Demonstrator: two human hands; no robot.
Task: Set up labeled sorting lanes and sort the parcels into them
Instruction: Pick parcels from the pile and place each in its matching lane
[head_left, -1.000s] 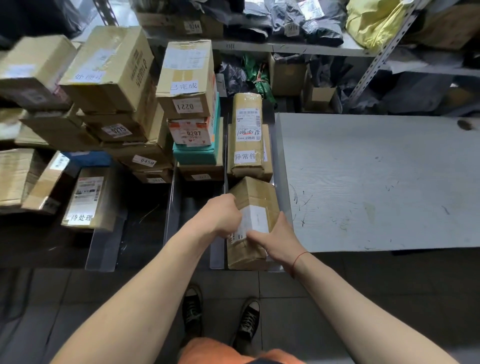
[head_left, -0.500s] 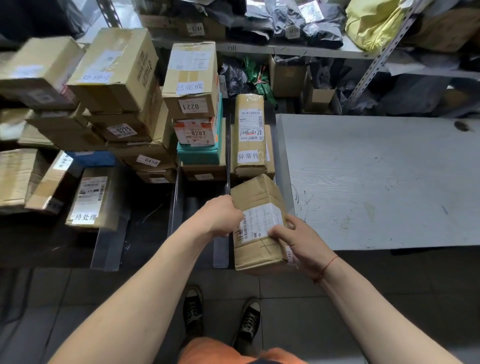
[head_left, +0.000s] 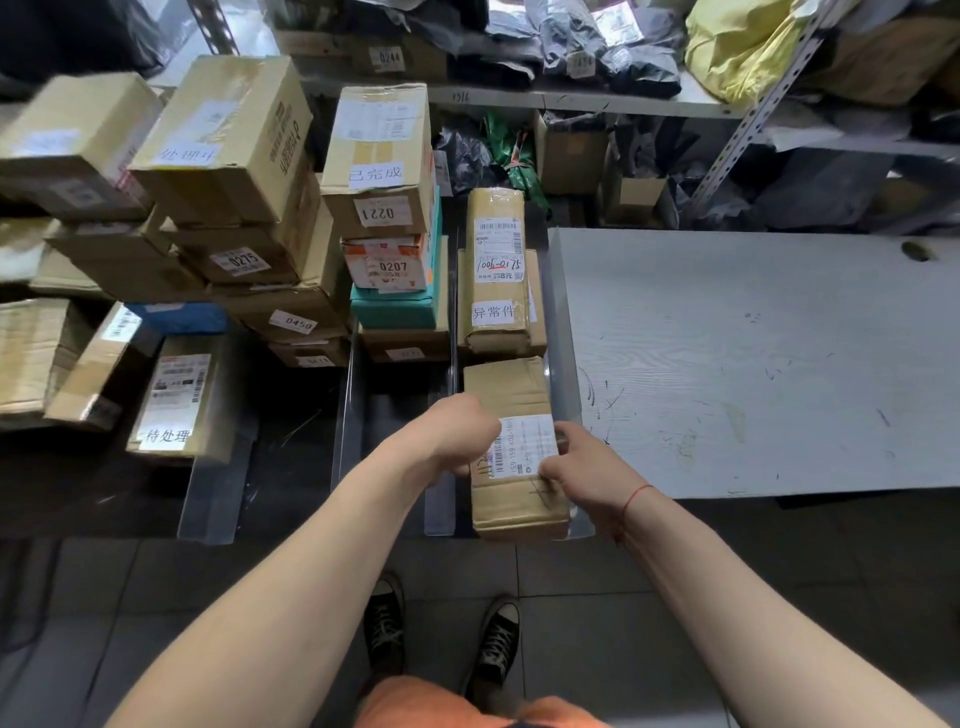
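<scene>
**Rightmost lane, near end: sorting well along**

At 12 o'clock from your shoes, your left hand (head_left: 451, 434) and right hand (head_left: 582, 470) grip the taped brown cardboard parcel (head_left: 511, 447), lying in the 异常件 lane. Four labelled lanes stand loaded; unsorted boxes, if any, can't be told.

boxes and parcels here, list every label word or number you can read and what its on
"已完成", "0221": tall brown carton
"0207": orange-and-white box
"1006-0175", "异常件": long taped brown parcel
"待处理": flat brown box
"0275": stacked brown carton
"0450": lower brown carton
"0244": shelf carton
Held brown parcel: waybill print too small.
</scene>
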